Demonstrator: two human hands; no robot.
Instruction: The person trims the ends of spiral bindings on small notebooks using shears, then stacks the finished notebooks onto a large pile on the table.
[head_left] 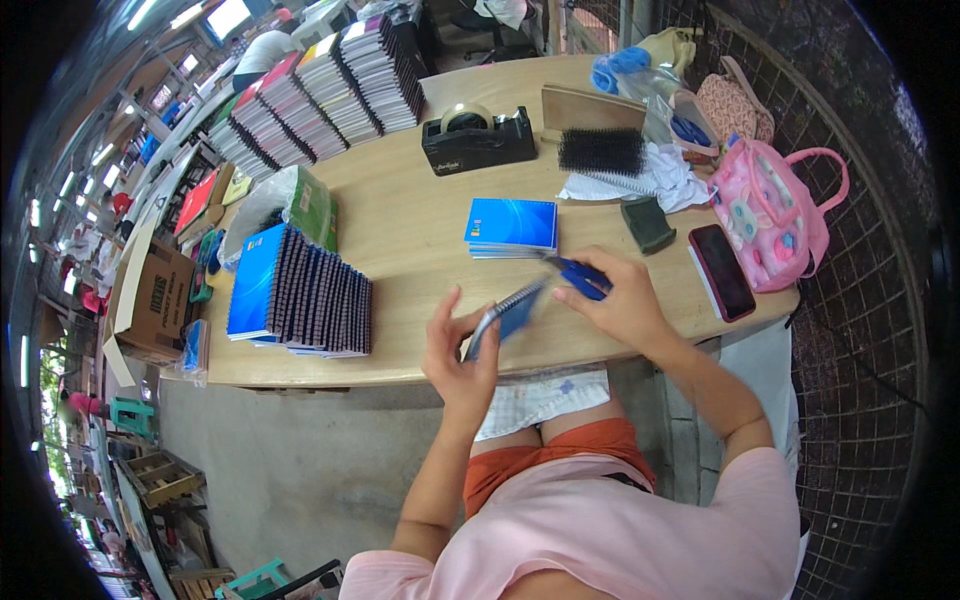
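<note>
Left hand [462, 355] pinches a small spiral-bound notebook [516, 318], blurred, while the right hand [630, 305] is wrapped around a blue-handled tool [587, 280], its tip near the coil. Just beyond the hands, a low pile of blue notebooks [512, 224] rests on the pale wooden bench [400, 280]. Farther ahead, a black tape dispenser [482, 148] carries light lettering; far left of the hands, a cardboard box [155, 295] bears dark print. Grey floor [290, 450] shows lower left, wire mesh [850, 400] at right.

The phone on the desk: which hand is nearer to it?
Right. The right hand is just left of the phone; the left hand is farther left.
</note>
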